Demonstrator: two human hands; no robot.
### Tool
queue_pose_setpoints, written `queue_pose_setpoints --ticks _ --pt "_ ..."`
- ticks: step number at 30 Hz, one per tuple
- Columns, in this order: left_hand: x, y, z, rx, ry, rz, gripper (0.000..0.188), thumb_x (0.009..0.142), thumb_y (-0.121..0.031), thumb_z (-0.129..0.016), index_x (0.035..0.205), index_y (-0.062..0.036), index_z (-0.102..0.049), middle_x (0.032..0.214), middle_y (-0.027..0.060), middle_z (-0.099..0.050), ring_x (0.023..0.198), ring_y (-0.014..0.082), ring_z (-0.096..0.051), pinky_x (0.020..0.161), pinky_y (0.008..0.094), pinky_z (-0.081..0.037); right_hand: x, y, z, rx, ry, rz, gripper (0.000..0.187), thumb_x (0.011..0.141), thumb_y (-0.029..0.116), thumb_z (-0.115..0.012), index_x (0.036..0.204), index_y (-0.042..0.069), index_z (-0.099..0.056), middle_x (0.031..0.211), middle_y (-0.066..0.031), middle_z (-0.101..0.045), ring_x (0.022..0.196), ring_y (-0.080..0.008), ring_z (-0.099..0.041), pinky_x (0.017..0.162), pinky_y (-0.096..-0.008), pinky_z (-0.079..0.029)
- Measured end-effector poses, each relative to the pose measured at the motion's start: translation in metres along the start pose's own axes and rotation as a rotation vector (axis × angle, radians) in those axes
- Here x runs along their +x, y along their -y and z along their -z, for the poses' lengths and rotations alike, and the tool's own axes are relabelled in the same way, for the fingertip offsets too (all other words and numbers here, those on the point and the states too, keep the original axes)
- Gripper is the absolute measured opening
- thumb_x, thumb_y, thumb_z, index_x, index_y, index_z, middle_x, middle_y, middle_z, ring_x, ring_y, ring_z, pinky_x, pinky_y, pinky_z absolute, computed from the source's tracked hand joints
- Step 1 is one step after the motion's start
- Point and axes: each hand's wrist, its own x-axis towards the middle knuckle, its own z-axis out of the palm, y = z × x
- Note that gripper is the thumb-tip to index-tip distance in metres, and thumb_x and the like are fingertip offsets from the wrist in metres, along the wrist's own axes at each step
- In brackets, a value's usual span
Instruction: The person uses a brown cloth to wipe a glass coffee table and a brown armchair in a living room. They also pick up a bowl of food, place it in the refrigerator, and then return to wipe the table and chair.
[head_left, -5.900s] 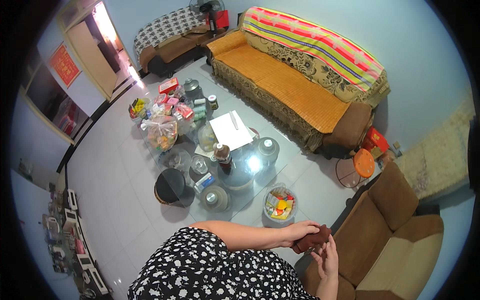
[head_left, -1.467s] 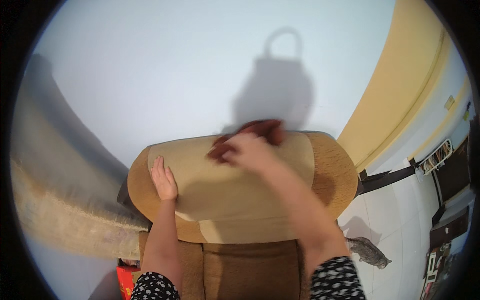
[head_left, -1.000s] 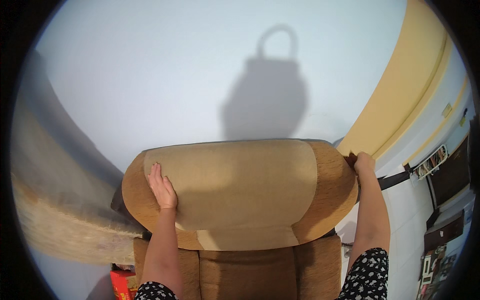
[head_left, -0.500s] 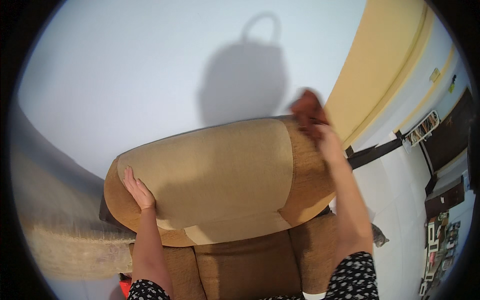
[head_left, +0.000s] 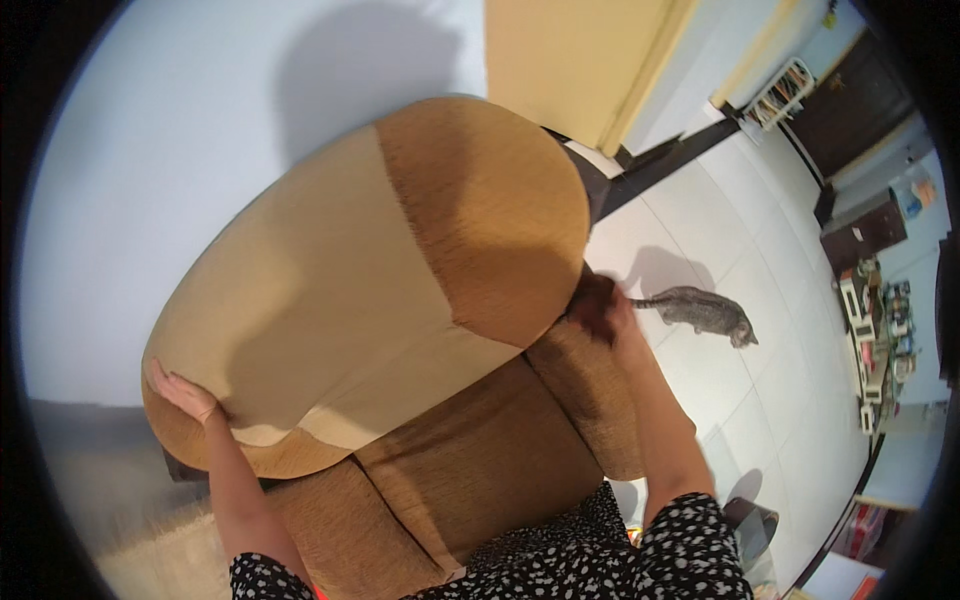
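A padded armchair fills the middle of the view, its backrest (head_left: pixel 310 290) beige in the centre and brown at both ends. My left hand (head_left: pixel 185 395) lies flat on the backrest's left end, fingers stretched out, holding nothing. At the right end, low beside the backrest and just above the brown armrest (head_left: pixel 600 410), my right hand (head_left: pixel 626 328) grips a dark reddish-brown cloth (head_left: pixel 594 306). Motion blurs the cloth, and I cannot tell whether it touches the fabric. Below the backrest shows the brown seat (head_left: pixel 480 450).
A grey striped cat (head_left: pixel 705 311) is on the white tiled floor (head_left: pixel 780 400), close to my right hand. Behind the armchair are a pale wall (head_left: pixel 180 130) and a yellow panel (head_left: pixel 575 60). A white rack (head_left: pixel 780 95) and cluttered shelves (head_left: pixel 870 340) stand at the right.
My right hand has brought the cloth down from the backrest's top right corner to its lower right side. The view has swung right, showing more floor and the whole cat. My left hand stays on the backrest.
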Motion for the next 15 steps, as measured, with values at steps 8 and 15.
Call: queue_pose_setpoints --ticks 8,15 --pt "-0.006 0.027 0.005 0.081 0.003 -0.054 0.055 0.1 -0.04 -0.028 0.135 -0.0016 -0.045 0.14 0.0164 -0.044 0.129 0.0346 -0.038 0.11 0.0438 -0.028 -0.333 -0.216 0.043 0.001 0.361 -0.746 0.04 0.088 0.023 -0.055 0.126 0.012 -0.051 0.116 -0.0121 -0.041 0.091 -0.0225 -0.041 0.071 -0.0326 -0.034" --pt "-0.003 -0.012 0.048 0.239 0.201 -0.027 0.051 0.099 -0.036 -0.033 0.137 -0.0032 -0.044 0.14 0.0186 -0.044 0.129 0.0343 -0.039 0.109 0.0425 -0.03 -0.459 -0.149 0.101 0.579 -0.015 -0.857 0.027 0.091 0.007 -0.047 0.112 0.003 -0.062 0.089 -0.0071 -0.066 0.074 -0.0164 -0.061 0.064 -0.0292 -0.05"
